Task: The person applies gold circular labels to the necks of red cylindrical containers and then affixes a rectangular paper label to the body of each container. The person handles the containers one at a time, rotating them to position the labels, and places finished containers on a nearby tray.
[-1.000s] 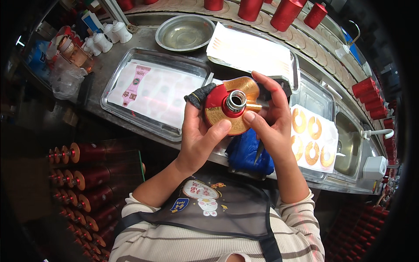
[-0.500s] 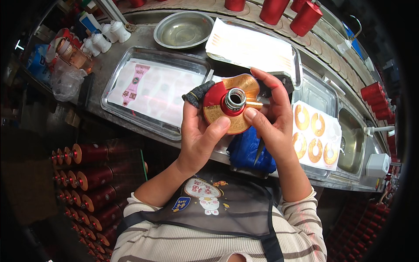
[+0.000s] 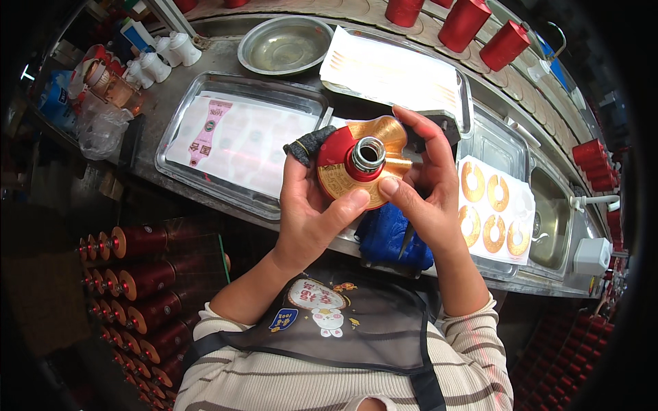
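Observation:
Between my hands is a red bottle (image 3: 333, 149) with an open threaded metallic neck, tilted so its mouth faces me. A gold ring-shaped label (image 3: 337, 180) lies partly on its shoulder; the free end curls up on the right. My left hand (image 3: 312, 209) wraps the bottle's left side, thumb pressed on the label and a dark cloth wrap on one finger. My right hand (image 3: 432, 195) grips from the right, thumb on the label near the neck and forefinger stretched up behind the curled end. The bottle's lower body is hidden.
A tray (image 3: 164, 147) with a pink label on white backing lies left, below a metal bowl (image 3: 284, 44). Gold ring labels on a sheet (image 3: 482, 236) lie right, beside a sink (image 3: 552, 236). Red bottles (image 3: 465, 25) line a conveyor behind. Blue cloth (image 3: 391, 240) sits below my hands.
The label's free end has shifted and curls more openly beside the neck under my right hand. My hands stay nearly in place. The red bottles on the conveyor have moved right.

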Demonstrator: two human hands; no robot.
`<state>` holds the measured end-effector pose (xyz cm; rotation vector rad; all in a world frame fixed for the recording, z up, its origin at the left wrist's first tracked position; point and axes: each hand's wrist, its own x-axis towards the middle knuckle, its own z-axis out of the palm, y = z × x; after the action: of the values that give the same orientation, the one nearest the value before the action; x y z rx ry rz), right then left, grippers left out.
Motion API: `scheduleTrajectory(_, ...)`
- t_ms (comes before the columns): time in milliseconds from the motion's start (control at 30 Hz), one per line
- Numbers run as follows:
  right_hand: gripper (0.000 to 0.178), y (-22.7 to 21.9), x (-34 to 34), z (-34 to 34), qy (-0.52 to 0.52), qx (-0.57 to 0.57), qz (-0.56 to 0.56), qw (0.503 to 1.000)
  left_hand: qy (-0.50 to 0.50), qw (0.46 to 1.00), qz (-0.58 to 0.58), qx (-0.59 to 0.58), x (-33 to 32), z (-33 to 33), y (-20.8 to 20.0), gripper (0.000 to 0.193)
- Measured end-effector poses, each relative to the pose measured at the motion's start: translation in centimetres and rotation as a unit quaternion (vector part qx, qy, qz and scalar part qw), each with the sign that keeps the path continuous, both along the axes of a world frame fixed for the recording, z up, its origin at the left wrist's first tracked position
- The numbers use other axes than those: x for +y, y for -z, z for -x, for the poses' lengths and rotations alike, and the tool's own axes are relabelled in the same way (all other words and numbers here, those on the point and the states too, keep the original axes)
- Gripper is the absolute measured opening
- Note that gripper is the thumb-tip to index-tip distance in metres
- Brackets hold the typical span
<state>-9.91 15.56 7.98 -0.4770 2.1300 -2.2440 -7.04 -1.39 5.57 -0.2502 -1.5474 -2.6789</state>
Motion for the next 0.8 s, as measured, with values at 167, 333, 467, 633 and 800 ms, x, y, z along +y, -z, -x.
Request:
scheduleTrajectory(167,0.067,0.0,0.1,0.1,-0.006,0.002,0.006,1.000,0.001,1.000,-0.009,-0.005,0.0,0.0,0.0,0.064)
scheduleTrajectory(333,0.068,0.0,0.1,0.1,-0.008,0.005,0.000,1.000,0.006,1.000,-0.008,-0.002,-0.1,0.0,0.1,0.065)
scheduleTrajectory(467,0.069,-0.1,-0.2,0.0,0.011,0.008,-0.015,1.000,0.012,1.000,-0.014,-0.006,-0.1,0.1,0.1,0.068)
scheduleTrajectory(633,0.070,-0.2,-0.1,-0.2,0.010,-0.007,-0.027,1.000,-0.062,0.991,0.071,0.090,-0.1,-0.5,2.2,0.093)
scheduleTrajectory(800,0.069,-0.2,0.0,-0.1,0.014,0.030,-0.061,0.998,-0.175,0.925,0.265,0.209,-0.9,-2.1,3.4,0.079)
